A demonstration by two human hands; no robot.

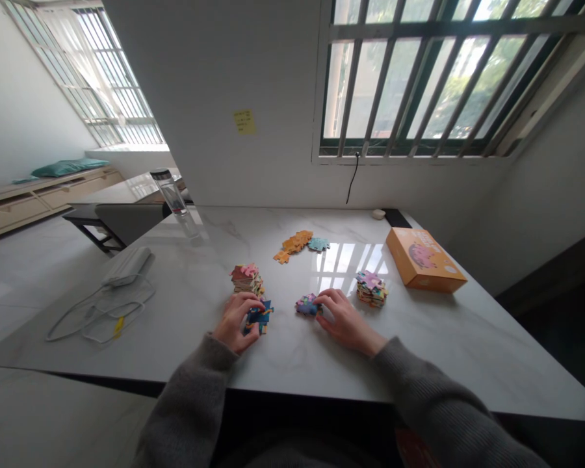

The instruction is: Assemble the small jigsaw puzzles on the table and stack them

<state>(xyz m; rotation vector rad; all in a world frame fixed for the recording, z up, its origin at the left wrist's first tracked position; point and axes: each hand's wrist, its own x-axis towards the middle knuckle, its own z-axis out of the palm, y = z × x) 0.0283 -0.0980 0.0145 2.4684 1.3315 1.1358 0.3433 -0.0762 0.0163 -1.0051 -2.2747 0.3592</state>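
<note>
1. The left hand [236,320] holds a dark blue puzzle piece [260,314] between thumb and fingers, over more pieces on the desk [292,361].
2. The right hand [344,317] has its fingertips at a small purple-and-blue pile [306,305]; whether they grip or merely touch it, I cannot tell.
3. A tall stack [247,279] with a pink piece on top stands just beyond the left hand; another stack [371,289], topped in lilac, stands beyond the right one.
4. Farther back lie orange pieces [297,242] (overlapping one another) beside light-blue pieces [318,244].
5. An orange box [424,260] rests at the right.
</note>
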